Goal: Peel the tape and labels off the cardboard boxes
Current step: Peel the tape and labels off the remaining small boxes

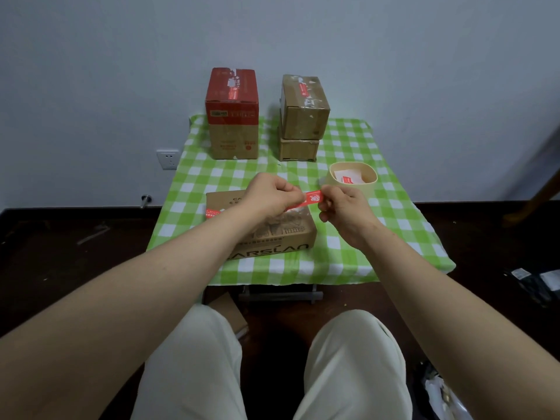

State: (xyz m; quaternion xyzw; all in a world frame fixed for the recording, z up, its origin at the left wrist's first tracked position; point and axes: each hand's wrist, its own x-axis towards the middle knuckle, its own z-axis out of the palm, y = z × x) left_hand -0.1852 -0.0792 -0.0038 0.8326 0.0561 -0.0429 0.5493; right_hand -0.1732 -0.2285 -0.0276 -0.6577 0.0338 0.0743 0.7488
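Observation:
A flat brown cardboard box lies near the front of the table, with a bit of red tape still stuck at its left edge. Above the box a strip of red tape is stretched between my hands. My left hand pinches its left end and my right hand pinches its right end. At the back stand a tall red-topped box bearing labels and two stacked brown boxes with red tape and label scraps on top.
A beige tub at the right of the green checked tablecloth holds peeled labels. A wall socket is left of the table. Cardboard lies on the dark floor under the table; bags sit at the far right.

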